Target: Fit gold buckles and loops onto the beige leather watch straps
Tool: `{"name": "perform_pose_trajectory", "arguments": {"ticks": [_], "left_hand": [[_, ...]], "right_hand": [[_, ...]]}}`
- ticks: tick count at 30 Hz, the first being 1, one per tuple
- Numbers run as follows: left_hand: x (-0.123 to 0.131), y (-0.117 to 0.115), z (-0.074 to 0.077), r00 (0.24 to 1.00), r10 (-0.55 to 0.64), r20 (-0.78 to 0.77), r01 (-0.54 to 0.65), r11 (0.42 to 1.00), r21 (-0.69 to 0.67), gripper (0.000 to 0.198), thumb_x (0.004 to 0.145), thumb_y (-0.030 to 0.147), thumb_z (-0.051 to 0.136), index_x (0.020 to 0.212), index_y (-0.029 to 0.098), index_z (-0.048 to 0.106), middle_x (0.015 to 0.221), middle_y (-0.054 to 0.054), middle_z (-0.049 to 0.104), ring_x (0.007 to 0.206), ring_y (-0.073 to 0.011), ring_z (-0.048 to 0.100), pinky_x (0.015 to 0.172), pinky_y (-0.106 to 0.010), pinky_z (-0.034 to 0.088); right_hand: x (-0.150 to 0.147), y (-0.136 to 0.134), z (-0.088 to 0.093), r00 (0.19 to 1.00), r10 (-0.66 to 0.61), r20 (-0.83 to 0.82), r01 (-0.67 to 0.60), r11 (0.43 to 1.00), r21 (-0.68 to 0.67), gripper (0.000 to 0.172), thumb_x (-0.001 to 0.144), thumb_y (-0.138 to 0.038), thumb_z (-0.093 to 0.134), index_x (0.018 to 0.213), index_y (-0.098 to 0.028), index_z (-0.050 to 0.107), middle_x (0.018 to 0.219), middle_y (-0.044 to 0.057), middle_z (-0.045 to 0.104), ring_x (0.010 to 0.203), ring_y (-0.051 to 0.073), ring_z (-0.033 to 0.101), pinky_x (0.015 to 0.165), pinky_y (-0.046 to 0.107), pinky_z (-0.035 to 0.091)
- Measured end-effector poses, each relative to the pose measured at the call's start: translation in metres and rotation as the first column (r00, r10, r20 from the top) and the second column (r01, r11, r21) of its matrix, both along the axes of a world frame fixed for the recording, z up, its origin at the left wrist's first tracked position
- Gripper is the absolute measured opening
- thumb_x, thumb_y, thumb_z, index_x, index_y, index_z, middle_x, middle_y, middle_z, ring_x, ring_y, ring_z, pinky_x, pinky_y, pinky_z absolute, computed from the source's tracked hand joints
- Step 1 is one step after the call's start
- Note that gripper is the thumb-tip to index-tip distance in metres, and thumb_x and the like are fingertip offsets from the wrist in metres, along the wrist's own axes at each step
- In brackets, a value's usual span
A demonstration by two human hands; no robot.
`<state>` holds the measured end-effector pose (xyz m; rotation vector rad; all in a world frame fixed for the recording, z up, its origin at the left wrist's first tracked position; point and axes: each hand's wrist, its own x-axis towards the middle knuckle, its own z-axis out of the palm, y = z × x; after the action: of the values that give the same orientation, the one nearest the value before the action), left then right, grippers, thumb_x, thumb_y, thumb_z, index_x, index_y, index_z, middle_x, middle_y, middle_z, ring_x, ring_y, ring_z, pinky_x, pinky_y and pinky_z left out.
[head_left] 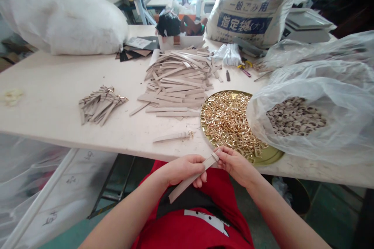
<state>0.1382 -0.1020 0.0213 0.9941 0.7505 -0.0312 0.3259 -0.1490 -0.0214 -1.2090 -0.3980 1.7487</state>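
Observation:
A beige strap [187,181] is held over my lap, slanting up to the right. My left hand [191,169] grips it near its middle between thumb and fingers. At its upper end, my right hand [230,161] pinches a small beige loop [215,156] that sits around the strap. Whether a buckle is under the right fingers is hidden. Just beyond the hands, one strap with a gold buckle [172,137] lies on the table. A round tray [273,156] heaped with gold buckles [230,118] stands beyond my right hand.
A large pile of beige straps [178,81] lies mid-table, with a smaller bunch of buckled straps [101,104] to its left. At right, a clear plastic bag [344,124] holds beige loops [295,116]. White sacks [73,19] and a printed bag [248,15] stand behind, near pliers [244,69].

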Motion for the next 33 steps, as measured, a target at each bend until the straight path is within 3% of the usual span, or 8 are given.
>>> {"name": "perform_pose_trajectory", "arguments": {"ticks": [5, 15, 18, 21, 23, 27, 30, 33], "left_hand": [[0.000, -0.005, -0.004, 0.996, 0.067, 0.062, -0.068, 0.998, 0.017, 0.054, 0.082, 0.027, 0.042, 0.132, 0.014, 0.025, 0.068, 0.003, 0.052, 0.048, -0.0056, 0.047, 0.049, -0.019, 0.037], [0.010, -0.015, -0.023, 0.987, 0.160, 0.037, -0.163, 0.974, 0.157, 0.061, 0.087, 0.044, 0.034, 0.137, 0.017, 0.014, 0.058, 0.008, 0.042, 0.040, -0.0040, 0.032, 0.042, -0.018, 0.025], [0.017, -0.017, -0.035, 0.975, 0.220, 0.024, -0.220, 0.951, 0.219, 0.058, 0.086, 0.049, 0.032, 0.132, 0.014, 0.023, 0.052, 0.010, 0.033, 0.040, -0.0056, 0.027, 0.042, -0.019, 0.022], [0.017, -0.013, -0.044, 0.970, 0.241, 0.018, -0.230, 0.899, 0.372, 0.040, 0.084, 0.049, 0.036, 0.099, 0.014, 0.050, 0.051, 0.007, 0.035, 0.045, -0.0071, 0.030, 0.044, -0.020, 0.024], [0.015, -0.008, -0.045, 0.970, 0.244, -0.010, -0.217, 0.878, 0.427, 0.036, 0.083, 0.049, 0.036, 0.078, 0.016, 0.049, 0.050, 0.006, 0.035, 0.046, -0.0076, 0.031, 0.044, -0.020, 0.023], [0.015, -0.004, -0.037, 0.959, 0.282, -0.041, -0.248, 0.897, 0.366, 0.034, 0.082, 0.051, 0.035, 0.073, 0.019, 0.043, 0.045, 0.009, 0.030, 0.038, -0.0070, 0.026, 0.037, -0.020, 0.017], [0.022, -0.008, -0.030, 0.949, 0.315, -0.030, -0.292, 0.908, 0.300, 0.035, 0.081, 0.053, 0.034, 0.074, 0.020, 0.040, 0.044, 0.010, 0.030, 0.034, -0.0058, 0.022, 0.035, -0.019, 0.015], [0.028, -0.011, -0.024, 0.945, 0.328, -0.007, -0.311, 0.904, 0.294, 0.035, 0.081, 0.054, 0.034, 0.076, 0.019, 0.041, 0.044, 0.010, 0.033, 0.033, -0.0047, 0.023, 0.034, -0.018, 0.016]], "right_hand": [[-0.007, -0.004, -0.004, 0.999, -0.036, -0.021, 0.036, 0.999, 0.004, 0.020, 0.063, -0.030, 0.075, 0.073, -0.018, 0.063, 0.062, -0.004, 0.055, 0.051, 0.005, 0.047, 0.053, 0.019, 0.042], [-0.032, -0.009, 0.001, 0.965, -0.090, 0.248, 0.053, 0.987, 0.153, 0.042, 0.064, -0.029, 0.072, 0.099, -0.023, 0.050, 0.066, -0.006, 0.057, 0.059, 0.012, 0.053, 0.059, 0.025, 0.042], [-0.038, -0.009, -0.001, 0.961, -0.093, 0.261, 0.032, 0.973, 0.229, 0.056, 0.065, -0.026, 0.070, 0.113, -0.025, 0.040, 0.080, -0.002, 0.062, 0.074, 0.015, 0.058, 0.068, 0.028, 0.044], [-0.022, -0.007, -0.005, 0.922, -0.084, 0.379, -0.038, 0.952, 0.303, 0.060, 0.071, -0.026, 0.064, 0.124, -0.025, 0.035, 0.074, -0.003, 0.061, 0.069, 0.014, 0.057, 0.067, 0.028, 0.043], [0.007, -0.005, -0.003, 0.815, -0.154, 0.559, -0.058, 0.937, 0.344, 0.047, 0.074, -0.028, 0.061, 0.117, -0.023, 0.045, 0.073, -0.002, 0.059, 0.065, 0.014, 0.054, 0.063, 0.028, 0.041], [0.075, -0.003, 0.010, 0.400, -0.333, 0.854, -0.015, 0.929, 0.369, 0.017, 0.074, -0.033, 0.059, 0.087, -0.021, 0.061, 0.077, 0.002, 0.061, 0.068, 0.018, 0.054, 0.065, 0.030, 0.041], [0.091, 0.003, 0.016, 0.109, -0.242, 0.964, -0.219, 0.940, 0.261, 0.014, 0.079, -0.029, 0.052, 0.082, -0.020, 0.062, 0.080, 0.004, 0.061, 0.073, 0.019, 0.055, 0.069, 0.031, 0.041], [0.072, 0.014, 0.015, -0.206, -0.109, 0.973, -0.464, 0.886, 0.001, 0.017, 0.081, -0.021, 0.048, 0.089, -0.020, 0.063, 0.088, 0.006, 0.061, 0.081, 0.019, 0.056, 0.073, 0.030, 0.040]]}}
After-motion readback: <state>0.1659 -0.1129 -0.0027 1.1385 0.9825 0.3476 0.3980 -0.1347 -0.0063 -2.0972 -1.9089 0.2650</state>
